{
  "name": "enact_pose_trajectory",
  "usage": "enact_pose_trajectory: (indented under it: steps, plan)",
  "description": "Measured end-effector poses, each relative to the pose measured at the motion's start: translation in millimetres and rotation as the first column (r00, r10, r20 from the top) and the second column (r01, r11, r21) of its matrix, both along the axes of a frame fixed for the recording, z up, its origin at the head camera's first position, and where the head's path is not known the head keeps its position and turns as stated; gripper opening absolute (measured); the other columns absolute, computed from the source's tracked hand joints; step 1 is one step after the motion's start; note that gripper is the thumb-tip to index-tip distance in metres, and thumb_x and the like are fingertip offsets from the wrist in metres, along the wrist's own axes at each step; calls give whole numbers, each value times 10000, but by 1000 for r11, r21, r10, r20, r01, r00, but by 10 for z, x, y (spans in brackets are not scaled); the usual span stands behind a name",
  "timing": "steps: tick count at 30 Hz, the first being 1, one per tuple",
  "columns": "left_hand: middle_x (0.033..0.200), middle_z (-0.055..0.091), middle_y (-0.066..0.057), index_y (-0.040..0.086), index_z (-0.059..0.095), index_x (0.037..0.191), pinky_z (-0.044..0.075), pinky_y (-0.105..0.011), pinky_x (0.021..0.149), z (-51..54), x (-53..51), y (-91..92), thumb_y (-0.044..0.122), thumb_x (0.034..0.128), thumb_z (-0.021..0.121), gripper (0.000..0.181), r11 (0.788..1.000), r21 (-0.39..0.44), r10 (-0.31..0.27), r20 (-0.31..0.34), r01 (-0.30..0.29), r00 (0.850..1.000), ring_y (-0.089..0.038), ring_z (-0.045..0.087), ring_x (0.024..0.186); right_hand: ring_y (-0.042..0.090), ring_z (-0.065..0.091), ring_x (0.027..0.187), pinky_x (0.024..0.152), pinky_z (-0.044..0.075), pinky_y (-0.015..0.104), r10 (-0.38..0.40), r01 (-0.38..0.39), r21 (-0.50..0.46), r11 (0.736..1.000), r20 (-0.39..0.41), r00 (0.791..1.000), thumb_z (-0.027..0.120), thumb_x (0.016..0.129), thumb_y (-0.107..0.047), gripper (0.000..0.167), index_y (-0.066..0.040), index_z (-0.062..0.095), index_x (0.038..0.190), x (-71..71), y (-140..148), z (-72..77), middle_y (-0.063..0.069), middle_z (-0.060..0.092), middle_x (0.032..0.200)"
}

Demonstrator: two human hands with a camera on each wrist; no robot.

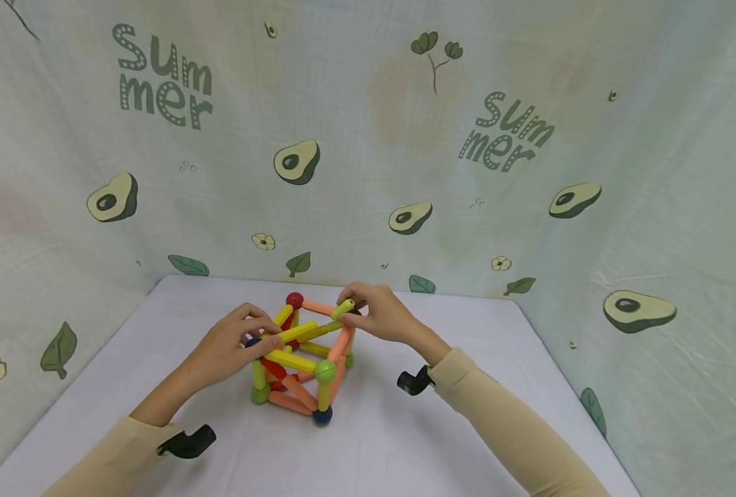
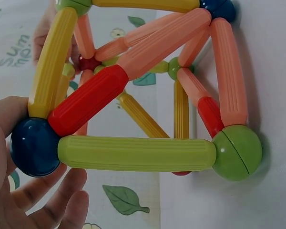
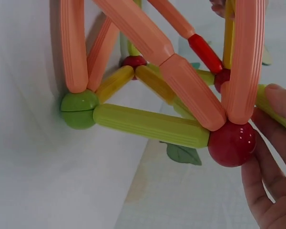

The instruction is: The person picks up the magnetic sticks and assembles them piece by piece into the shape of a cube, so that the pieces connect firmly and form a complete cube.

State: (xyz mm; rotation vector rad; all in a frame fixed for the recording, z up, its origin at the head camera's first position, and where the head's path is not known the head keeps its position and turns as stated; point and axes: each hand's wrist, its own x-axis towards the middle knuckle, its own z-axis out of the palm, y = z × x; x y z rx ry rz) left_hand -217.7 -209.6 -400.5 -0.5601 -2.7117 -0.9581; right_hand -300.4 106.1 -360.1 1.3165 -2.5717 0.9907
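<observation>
A frame of magnetic rods and balls (image 1: 298,402) stands on the white surface, built as an open box with slanting rods across its sides. At its upper left corner my left hand (image 1: 234,345) holds a dark blue ball (image 2: 35,147), the thumb on one side and fingers on the other. My right hand (image 1: 383,314) pinches a yellow-green rod (image 1: 343,308) above the upper right corner, next to a red ball (image 3: 232,144). A yellow rod (image 1: 297,331) slants across the top between the hands. My right palm is mostly hidden in the right wrist view.
A pale cloth printed with avocados and leaves (image 1: 349,221) hangs behind and at both sides. The white tabletop (image 1: 380,442) spreads around the frame. Black wrist mounts (image 1: 188,442) stick out from both sleeves.
</observation>
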Motion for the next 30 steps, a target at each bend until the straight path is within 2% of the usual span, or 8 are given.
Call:
enact_pose_trajectory:
  steps: [4,9,14,24,27,30]
  plan:
    - [1209,612,-22,252,797,1058,556,-308,752,10,-11,-2,464,985,753,229,1000,3,-6,-3,6,1000,-165,595,924,76,689,915,891,598,294,-10,10,-34,999,15,1000,840,938,-177,186,-155,740,1093,-18,-3,-45,-50,746,1030]
    - [1208,616,-20,254,799,1053,554,-319,766,15,-16,-1,464,987,750,225,1000,4,-9,-8,9,1000,-167,597,959,107,654,862,822,597,284,7,-5,-68,998,22,1000,845,930,-147,186,-154,747,1087,-21,-34,-77,-42,743,1031]
    - [1208,615,-17,251,801,1053,551,-313,765,16,-14,-2,464,988,750,228,1000,3,-8,-9,8,1000,-168,592,975,107,640,864,750,573,254,11,-7,-72,997,55,998,837,930,-114,176,-154,732,1066,-21,-86,-105,-40,742,1037]
    - [1197,615,-12,249,801,1038,548,-311,756,29,3,-7,456,981,760,218,1000,16,-6,4,6,1000,-175,584,968,100,652,849,744,590,249,41,-35,-71,997,83,996,847,922,-113,163,-131,760,1058,-12,-151,-118,-17,747,1013]
    - [1196,617,-9,250,803,1030,540,-315,755,31,-7,-4,444,975,771,204,1000,-15,-2,-17,2,1000,-175,592,964,97,655,850,751,595,251,36,-31,-62,998,80,996,849,920,-115,161,-121,764,1057,-11,-155,-116,-12,748,1010]
    - [1184,620,-2,242,804,1072,533,-341,764,52,-37,26,415,965,788,204,997,-75,-11,-67,6,998,-190,603,977,96,652,852,758,600,260,30,-26,-53,998,73,997,855,914,-119,163,-118,769,1053,-8,-152,-113,-13,747,1003]
